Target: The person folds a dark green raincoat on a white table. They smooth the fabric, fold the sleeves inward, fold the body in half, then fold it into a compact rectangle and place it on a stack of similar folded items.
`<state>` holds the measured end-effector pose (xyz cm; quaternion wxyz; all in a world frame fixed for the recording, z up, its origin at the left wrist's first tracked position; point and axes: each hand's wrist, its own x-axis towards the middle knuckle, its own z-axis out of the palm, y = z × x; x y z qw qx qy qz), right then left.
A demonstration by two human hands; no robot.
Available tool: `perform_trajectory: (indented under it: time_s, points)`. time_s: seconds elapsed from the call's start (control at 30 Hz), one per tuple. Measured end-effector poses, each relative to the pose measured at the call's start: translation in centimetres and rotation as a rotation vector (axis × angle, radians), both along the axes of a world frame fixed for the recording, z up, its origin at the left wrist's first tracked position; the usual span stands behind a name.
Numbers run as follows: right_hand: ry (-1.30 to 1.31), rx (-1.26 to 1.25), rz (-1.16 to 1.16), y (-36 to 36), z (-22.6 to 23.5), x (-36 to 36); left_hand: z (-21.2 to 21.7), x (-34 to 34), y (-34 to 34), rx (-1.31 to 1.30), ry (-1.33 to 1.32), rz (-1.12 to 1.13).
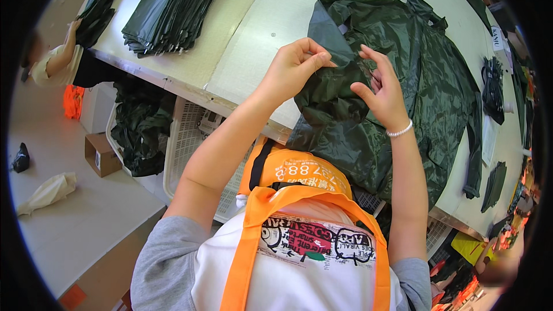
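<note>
A dark green, shiny raincoat-like jacket [435, 101] lies spread over the table, its collar at the far end and one sleeve along the right. My left hand [299, 69] is closed in a pinch on the near left part of the jacket, lifting a fold of cloth. Just to the right, my right hand [383, 89] hovers over the same bunched cloth, thumb and index finger apart. Its other fingers curl inward, and whether something small sits in them is hard to see. A beaded bracelet circles my right wrist.
A stack of folded dark green pieces [173, 11] lies at the table's far left. Below the edge stand a white basket of dark cloth [144, 129] and a cardboard box [102, 154]. Another person's arm [64, 55] reaches dark cloth at left. A dark bundle [492, 89] lies at right.
</note>
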<state>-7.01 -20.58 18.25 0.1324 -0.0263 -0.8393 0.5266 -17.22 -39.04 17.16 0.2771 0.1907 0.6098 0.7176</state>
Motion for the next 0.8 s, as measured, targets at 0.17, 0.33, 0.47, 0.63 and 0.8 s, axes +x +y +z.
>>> perform_trajectory:
  time_s: [0.17,0.33,0.47,0.63,0.8]
  points:
    - [-0.033,0.296,0.097,2.1,-2.3,-1.1,0.7,1.7,-2.9,-0.241,0.476,0.102]
    - [0.225,0.432,-0.259,2.4,-0.7,-1.2,-4.1,8.5,-15.3,-1.487,0.539,-0.994]
    - [0.304,0.595,-0.308,2.7,-1.1,-1.9,-7.3,11.4,-19.9,-1.652,0.538,-1.002]
    - [0.174,0.427,-0.229,1.0,-0.7,-1.8,-3.2,2.2,-8.8,-0.322,0.452,0.032]
    - [-0.003,0.338,-0.388,1.4,-1.0,-3.0,-0.6,-0.6,-0.5,-0.133,0.167,-0.349]
